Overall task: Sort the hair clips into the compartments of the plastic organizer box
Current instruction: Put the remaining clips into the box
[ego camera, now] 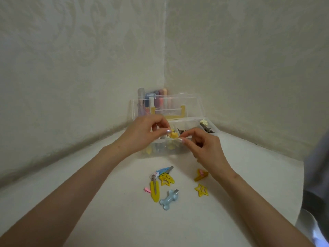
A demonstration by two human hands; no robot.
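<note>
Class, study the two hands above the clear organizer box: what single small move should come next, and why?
Probably lower the small yellow clip into the front compartment of the organizer box and release it. The left hand and right hand both pinch it just above the box, and yellow pieces already show through the clear front wall there.
</note>
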